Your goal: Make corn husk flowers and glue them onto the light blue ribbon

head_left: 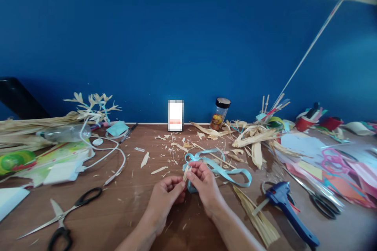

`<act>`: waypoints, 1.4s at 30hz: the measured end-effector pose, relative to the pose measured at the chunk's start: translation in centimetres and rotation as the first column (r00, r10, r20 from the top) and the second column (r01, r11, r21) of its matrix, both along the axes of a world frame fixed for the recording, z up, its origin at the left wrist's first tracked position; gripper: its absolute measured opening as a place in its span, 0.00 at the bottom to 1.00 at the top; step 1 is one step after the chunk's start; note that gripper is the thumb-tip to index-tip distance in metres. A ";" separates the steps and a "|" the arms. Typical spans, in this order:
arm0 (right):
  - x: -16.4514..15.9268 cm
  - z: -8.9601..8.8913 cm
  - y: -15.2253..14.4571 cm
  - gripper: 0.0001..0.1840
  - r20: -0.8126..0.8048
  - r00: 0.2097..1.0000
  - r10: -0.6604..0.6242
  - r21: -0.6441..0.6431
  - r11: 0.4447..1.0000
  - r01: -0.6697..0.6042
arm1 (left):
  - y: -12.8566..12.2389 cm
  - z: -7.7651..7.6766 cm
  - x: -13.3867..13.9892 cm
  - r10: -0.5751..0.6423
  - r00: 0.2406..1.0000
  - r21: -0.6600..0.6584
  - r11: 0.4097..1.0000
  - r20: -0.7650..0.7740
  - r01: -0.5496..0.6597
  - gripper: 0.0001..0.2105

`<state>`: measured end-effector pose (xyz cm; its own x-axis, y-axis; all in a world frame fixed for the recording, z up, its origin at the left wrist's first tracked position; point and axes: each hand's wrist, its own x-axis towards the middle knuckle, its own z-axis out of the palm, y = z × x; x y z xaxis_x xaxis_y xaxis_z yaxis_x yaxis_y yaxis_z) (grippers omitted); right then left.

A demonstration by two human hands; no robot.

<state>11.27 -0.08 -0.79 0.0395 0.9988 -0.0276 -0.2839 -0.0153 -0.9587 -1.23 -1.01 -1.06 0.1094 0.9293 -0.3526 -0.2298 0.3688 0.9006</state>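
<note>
A small pale strip of dried corn husk is pinched between the fingertips of both hands, above the table's middle. My left hand is closed on its lower end. My right hand grips it from the other side, thumb against the curled fingers. Light blue ribbon loops behind and to the right of my right hand; part of it shows under that hand. Husk scraps lie scattered beyond the hands.
Open scissors lie at left, near a white cable. A blue glue gun and more scissors are at right. Behind stand a lidded jar and a white blurred-out rectangle. Husk flowers stand back left.
</note>
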 end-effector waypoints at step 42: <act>2.4 0.7 0.1 0.08 0.786 0.617 -0.029 0.188 0.963 -0.195 | 1.1 1.1 -1.6 0.371 0.915 0.023 0.925 0.156 -0.379 0.11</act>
<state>13.69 0.00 -0.05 -0.1491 0.9678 0.2026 0.5589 0.2515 -0.7902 -2.87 0.12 0.03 -0.2037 0.9288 -0.3096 -0.4727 0.1837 0.8619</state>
